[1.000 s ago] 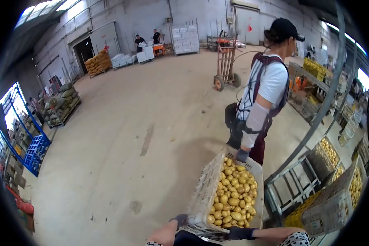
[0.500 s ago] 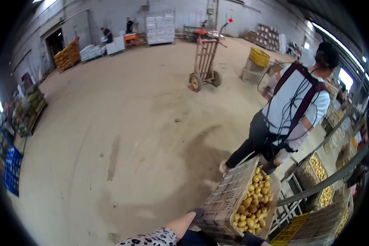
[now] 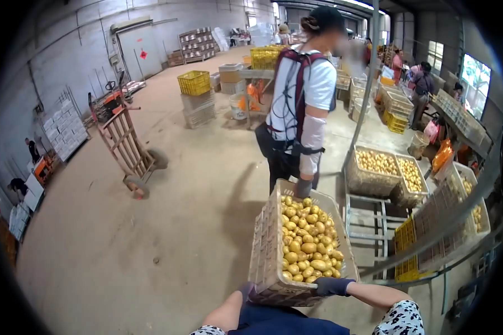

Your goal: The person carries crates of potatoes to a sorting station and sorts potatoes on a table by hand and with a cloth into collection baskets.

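A pale plastic crate (image 3: 264,245) full of yellow potatoes (image 3: 308,240) is right in front of me. My right hand (image 3: 333,286), in a dark glove, has its fingers hooked over the crate's near rim. At the near left corner, my left hand (image 3: 246,290), also gloved, is closed against the crate's side, its fingers mostly hidden. A co-worker (image 3: 302,95) wearing a white shirt and dark red straps stands at the far end. That person's gloved hand (image 3: 303,188) holds the far rim.
Crates of potatoes (image 3: 376,163) stand at right beside a metal frame (image 3: 369,223). A curved grey bar (image 3: 430,240) crosses the right side. A hand truck (image 3: 129,146) stands left on the concrete floor. Farther back are a yellow crate (image 3: 194,82), stacked boxes and other people.
My view has swung to the right, so the hand truck now appears farther left. The crate shows more upright in front of me, and both my forearms are visible. The co-worker still holds its far end.
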Demonstrator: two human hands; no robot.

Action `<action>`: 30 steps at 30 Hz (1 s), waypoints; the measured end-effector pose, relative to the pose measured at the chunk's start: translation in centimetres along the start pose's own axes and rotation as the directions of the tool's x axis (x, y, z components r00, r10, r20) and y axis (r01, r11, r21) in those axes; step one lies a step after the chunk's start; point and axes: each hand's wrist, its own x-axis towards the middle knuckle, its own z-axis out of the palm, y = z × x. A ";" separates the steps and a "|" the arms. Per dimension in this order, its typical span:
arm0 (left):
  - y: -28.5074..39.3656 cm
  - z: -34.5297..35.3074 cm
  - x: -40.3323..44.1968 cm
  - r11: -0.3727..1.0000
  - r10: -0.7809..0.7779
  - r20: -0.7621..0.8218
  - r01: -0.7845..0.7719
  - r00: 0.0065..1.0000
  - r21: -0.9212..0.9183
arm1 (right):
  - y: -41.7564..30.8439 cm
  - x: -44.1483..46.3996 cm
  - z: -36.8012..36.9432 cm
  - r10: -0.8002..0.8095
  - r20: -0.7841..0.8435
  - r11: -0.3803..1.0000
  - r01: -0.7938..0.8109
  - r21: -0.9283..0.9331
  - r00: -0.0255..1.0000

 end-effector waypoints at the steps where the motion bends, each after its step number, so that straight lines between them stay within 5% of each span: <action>1: 2.7 -1.0 3.8 0.999 -0.004 0.020 0.003 1.000 0.039 | -0.1 2.8 -3.9 0.014 -0.017 0.999 -0.013 0.050 1.000; 4: 8.7 -4.4 10.3 0.984 0.047 0.051 -0.055 0.998 0.168 | -1.8 6.5 -7.6 -0.124 -0.162 0.983 0.144 0.118 0.979; 6: 10.1 -6.7 10.1 0.941 0.103 0.063 -0.117 0.993 0.317 | -4.2 8.5 -8.8 0.000 -0.073 0.989 0.011 0.150 0.997; 9: 20.5 -7.7 15.4 0.875 0.147 0.192 -0.218 0.970 0.433 | 0.2 16.7 -9.0 0.031 -0.147 0.964 0.009 0.267 0.989; 12: 30.7 -8.3 14.6 0.903 0.055 0.224 -0.144 0.973 0.405 | -3.3 18.5 -16.8 0.185 -0.234 0.929 -0.091 0.360 0.955; 13: 34.3 -8.9 15.8 0.807 0.127 0.289 -0.269 0.949 0.526 | -6.2 17.7 -21.7 0.225 -0.211 0.916 -0.133 0.378 0.951; 17: 44.0 -8.9 15.0 0.769 0.076 0.170 -0.166 0.982 0.617 | -5.6 22.1 -26.3 0.191 -0.258 0.930 -0.091 0.356 0.947; 20: 49.4 -8.8 18.4 0.854 -0.106 0.159 0.008 0.982 0.521 | -5.9 24.9 -31.6 0.271 -0.071 0.875 -0.215 0.434 0.960; 22: 52.8 -7.8 20.7 0.904 -0.228 0.123 0.164 0.966 0.394 | -7.0 24.3 -34.2 0.294 -0.177 0.895 -0.206 0.396 0.939; 24: 57.8 -7.6 21.7 0.845 0.011 0.116 -0.071 0.993 0.530 | -3.2 27.9 -35.8 0.206 -0.296 0.940 -0.104 0.326 0.933; 25: 60.6 -6.9 20.4 0.837 0.067 0.139 -0.132 0.988 0.532 | -4.6 27.5 -39.9 0.323 -0.246 0.902 -0.219 0.372 0.914; 26: 64.5 -5.5 18.6 0.916 0.007 0.178 -0.077 0.984 0.393 | -6.2 26.9 -44.1 0.435 -0.173 0.850 -0.339 0.404 0.884; 27: 67.9 -4.5 22.0 0.809 -0.076 0.136 -0.019 0.988 0.587 | -5.0 27.9 -46.2 0.452 -0.231 0.829 -0.310 0.465 0.862; 30: 73.8 -2.0 25.3 0.789 0.269 0.103 -0.280 0.958 0.547 | -3.6 29.2 -50.8 0.407 -0.337 0.869 -0.247 0.429 0.849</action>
